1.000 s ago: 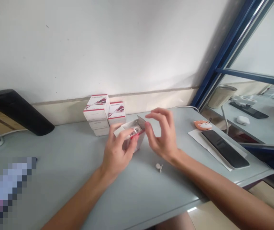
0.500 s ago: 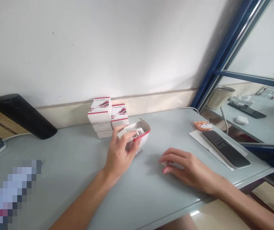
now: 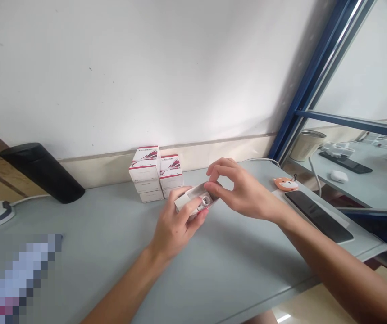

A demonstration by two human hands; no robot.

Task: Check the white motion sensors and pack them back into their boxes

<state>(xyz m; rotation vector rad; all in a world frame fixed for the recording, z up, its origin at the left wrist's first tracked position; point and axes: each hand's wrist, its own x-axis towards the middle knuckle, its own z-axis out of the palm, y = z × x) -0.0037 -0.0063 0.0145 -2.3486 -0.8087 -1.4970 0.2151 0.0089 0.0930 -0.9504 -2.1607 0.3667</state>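
Note:
A small open carton (image 3: 183,201) is gripped by my left hand (image 3: 173,227), its fingers closed around the sides and one finger at the opening. Inside lies a small whitish item (image 3: 206,200), partly covered by a finger. My right hand (image 3: 243,189) is at the carton's far right end, thumb and fingertips pinched together on its raised flap. Whether anything else is between those fingertips is hidden. Just behind the left hand, several closed white boxes (image 3: 145,173) with red printing stand stacked in two columns against the wall.
A dark phone (image 3: 318,216) rests on white paper at the right, near an orange animal-shaped case (image 3: 285,183). A black cylinder (image 3: 43,173) leans at the left. The blue-framed mirror (image 3: 352,157) bounds the right side of the grey table (image 3: 247,265).
My right hand has risen from the tabletop and moved left to the carton's flap. The left hand still holds the carton, now tilted more. The view has shifted slightly.

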